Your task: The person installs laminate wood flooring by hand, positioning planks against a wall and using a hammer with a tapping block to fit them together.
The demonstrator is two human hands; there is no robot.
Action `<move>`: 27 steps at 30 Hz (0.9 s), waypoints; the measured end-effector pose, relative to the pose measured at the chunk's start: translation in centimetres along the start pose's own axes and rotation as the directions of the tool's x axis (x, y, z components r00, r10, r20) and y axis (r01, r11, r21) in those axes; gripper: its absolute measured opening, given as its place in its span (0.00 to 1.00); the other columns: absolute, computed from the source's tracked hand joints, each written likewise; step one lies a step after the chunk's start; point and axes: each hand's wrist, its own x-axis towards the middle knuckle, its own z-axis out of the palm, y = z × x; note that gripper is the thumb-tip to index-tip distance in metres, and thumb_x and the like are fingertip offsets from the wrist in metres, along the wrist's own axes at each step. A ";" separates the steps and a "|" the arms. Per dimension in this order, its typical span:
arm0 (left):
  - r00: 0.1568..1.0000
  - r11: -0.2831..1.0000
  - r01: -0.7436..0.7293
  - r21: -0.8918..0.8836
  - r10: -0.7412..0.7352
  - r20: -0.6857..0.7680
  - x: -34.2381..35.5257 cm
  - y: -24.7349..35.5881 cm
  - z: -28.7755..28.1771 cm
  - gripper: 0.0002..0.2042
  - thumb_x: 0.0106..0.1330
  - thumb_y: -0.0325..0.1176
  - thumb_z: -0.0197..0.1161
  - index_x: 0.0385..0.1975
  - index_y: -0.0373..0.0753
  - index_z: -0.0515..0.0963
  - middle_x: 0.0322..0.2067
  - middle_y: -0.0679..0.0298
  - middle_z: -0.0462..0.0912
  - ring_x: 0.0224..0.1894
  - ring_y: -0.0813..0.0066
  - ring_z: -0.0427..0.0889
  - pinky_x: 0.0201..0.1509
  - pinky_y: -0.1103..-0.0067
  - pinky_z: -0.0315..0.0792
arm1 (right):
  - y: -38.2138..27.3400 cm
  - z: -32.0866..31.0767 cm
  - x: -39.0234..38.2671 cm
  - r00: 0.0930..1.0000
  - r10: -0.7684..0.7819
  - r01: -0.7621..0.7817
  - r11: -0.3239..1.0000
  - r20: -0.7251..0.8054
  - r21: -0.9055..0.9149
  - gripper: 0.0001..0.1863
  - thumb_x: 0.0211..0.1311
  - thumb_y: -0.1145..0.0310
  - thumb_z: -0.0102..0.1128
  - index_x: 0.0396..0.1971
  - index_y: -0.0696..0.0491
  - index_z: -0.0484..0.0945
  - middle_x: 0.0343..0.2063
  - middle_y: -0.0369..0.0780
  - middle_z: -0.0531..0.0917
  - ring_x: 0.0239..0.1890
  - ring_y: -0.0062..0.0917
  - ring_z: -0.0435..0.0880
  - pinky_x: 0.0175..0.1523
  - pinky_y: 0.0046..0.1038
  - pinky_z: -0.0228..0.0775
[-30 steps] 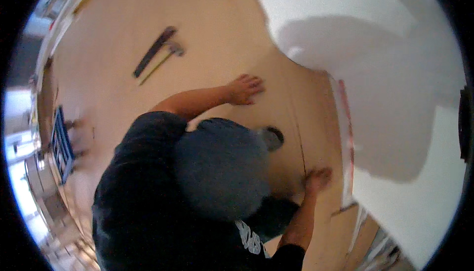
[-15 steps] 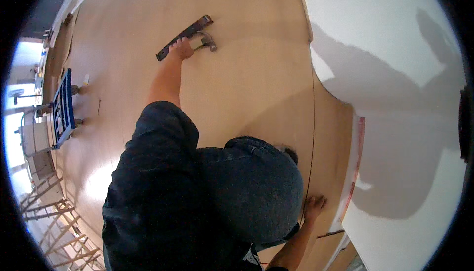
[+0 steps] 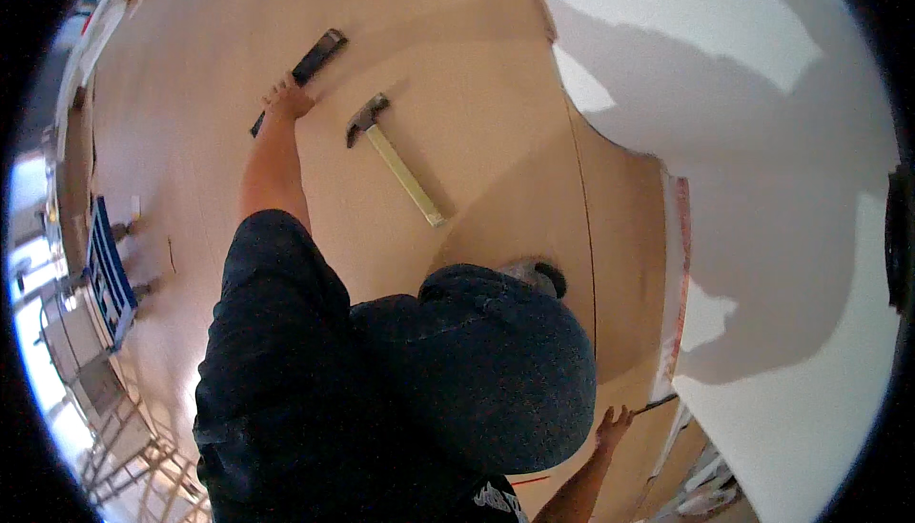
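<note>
My left hand (image 3: 289, 99) reaches out over a dark flat bar (image 3: 317, 56) on the wood-coloured board floor (image 3: 191, 94), its fingers curled over the bar. A hammer (image 3: 400, 168) with a pale yellow handle lies just to its right, head toward the top. My right hand (image 3: 614, 426) rests low at the right on the boards, fingers apart and holding nothing visible, near a dark notch in the board edge. A long thin seam (image 3: 588, 237) runs along the boards above it. My bent knee (image 3: 477, 361) in dark denim is between my arms.
A white wall (image 3: 782, 313) with my shadow stands at the right, with a pale strip marked red (image 3: 681, 256) along its foot. A blue wheeled trolley (image 3: 110, 275) is at the left, with wooden frames (image 3: 133, 456) and clutter beyond. My shoe (image 3: 538, 277) sits beside the seam.
My left hand moved forward to the hammer, then left onto the bar. The hammer now lies turned, apart from the bar. My right hand shifted down toward the lower right.
</note>
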 end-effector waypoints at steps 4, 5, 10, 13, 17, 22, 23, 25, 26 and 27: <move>0.997 0.996 -0.068 -0.053 0.070 0.036 0.3 2.3 1.9 0.56 0.51 0.75 0.66 0.72 0.38 0.60 0.68 0.46 0.70 0.68 0.48 0.73 0.68 0.50 0.68 | 1.4 -2.7 -3.8 0.992 0.035 -0.058 0.979 -0.120 -0.197 0.30 0.74 0.58 0.60 0.67 0.62 0.68 0.74 0.57 0.55 0.74 0.50 0.61 0.74 0.48 0.60; 0.991 0.989 -0.126 -0.081 0.128 0.025 0.9 1.0 3.0 0.51 0.53 0.74 0.66 0.65 0.36 0.68 0.62 0.46 0.77 0.63 0.47 0.77 0.63 0.53 0.73 | 1.6 -2.8 -4.0 0.989 -0.019 -0.018 0.970 -0.149 -0.243 0.30 0.73 0.58 0.61 0.67 0.62 0.68 0.74 0.57 0.56 0.74 0.51 0.61 0.74 0.48 0.60; 0.999 0.997 -0.028 -0.069 0.026 -0.019 3.1 -6.3 9.9 0.42 0.58 0.63 0.67 0.61 0.29 0.73 0.57 0.41 0.79 0.59 0.42 0.79 0.61 0.54 0.75 | -4.2 -0.2 -4.8 0.965 -0.150 0.122 0.982 -0.213 -0.141 0.30 0.72 0.60 0.62 0.67 0.61 0.68 0.74 0.58 0.57 0.74 0.51 0.61 0.74 0.47 0.59; 0.995 0.960 0.100 -0.260 -0.099 0.016 1.1 -6.9 11.8 0.34 0.64 0.51 0.67 0.61 0.29 0.73 0.55 0.41 0.81 0.57 0.42 0.81 0.59 0.57 0.76 | -11.4 -0.7 -6.5 0.942 -0.213 0.233 0.971 -0.260 0.048 0.28 0.71 0.64 0.62 0.66 0.58 0.71 0.74 0.54 0.59 0.74 0.49 0.61 0.75 0.45 0.57; 0.978 0.868 -0.191 -0.458 0.206 -0.019 -7.8 -3.3 6.4 0.17 0.65 0.38 0.63 0.49 0.34 0.82 0.42 0.46 0.87 0.49 0.50 0.86 0.51 0.61 0.78 | -16.0 -1.6 -8.6 0.871 -0.374 0.407 0.913 -0.319 0.039 0.27 0.69 0.67 0.64 0.65 0.56 0.72 0.74 0.52 0.61 0.73 0.49 0.64 0.75 0.43 0.57; 0.734 0.625 -0.578 -0.525 0.679 0.001 -19.3 6.4 -4.8 0.15 0.59 0.32 0.61 0.45 0.35 0.83 0.38 0.45 0.87 0.43 0.46 0.86 0.49 0.59 0.76 | -21.9 3.1 -5.6 0.893 -0.415 0.450 0.839 -0.174 0.305 0.31 0.68 0.73 0.62 0.70 0.54 0.66 0.72 0.49 0.64 0.67 0.40 0.74 0.67 0.38 0.71; 0.579 0.491 -0.736 -0.466 0.813 -0.057 -21.2 8.8 -5.9 0.16 0.58 0.32 0.61 0.45 0.35 0.83 0.37 0.45 0.86 0.43 0.45 0.85 0.49 0.59 0.76 | -24.7 3.9 -5.0 0.906 -0.405 0.423 0.849 -0.124 0.318 0.32 0.68 0.73 0.62 0.71 0.54 0.64 0.72 0.48 0.64 0.66 0.38 0.76 0.65 0.36 0.73; 0.411 0.459 -0.837 -0.298 0.887 0.212 -26.4 15.9 -8.5 0.17 0.55 0.33 0.63 0.45 0.38 0.83 0.39 0.48 0.86 0.46 0.43 0.84 0.51 0.57 0.76 | -30.8 3.9 -5.3 0.932 -0.362 0.308 0.807 0.011 0.503 0.34 0.68 0.70 0.64 0.72 0.55 0.63 0.69 0.47 0.69 0.64 0.37 0.77 0.65 0.37 0.72; 0.265 0.328 -0.918 -0.223 0.926 0.271 -29.1 19.2 -9.8 0.16 0.54 0.34 0.64 0.44 0.42 0.83 0.37 0.49 0.86 0.44 0.44 0.84 0.48 0.56 0.76 | -33.1 4.1 -5.4 0.926 -0.377 0.290 0.742 0.019 0.604 0.32 0.70 0.69 0.64 0.70 0.55 0.64 0.66 0.46 0.72 0.62 0.37 0.78 0.64 0.36 0.74; 0.163 0.227 -0.965 -0.129 0.910 0.382 -31.5 22.6 -9.3 0.15 0.53 0.35 0.64 0.43 0.45 0.84 0.36 0.51 0.87 0.43 0.46 0.85 0.47 0.55 0.77 | -34.9 4.5 -5.5 0.917 -0.396 0.262 0.669 0.036 0.696 0.30 0.71 0.67 0.63 0.69 0.55 0.65 0.63 0.46 0.75 0.60 0.36 0.80 0.62 0.36 0.75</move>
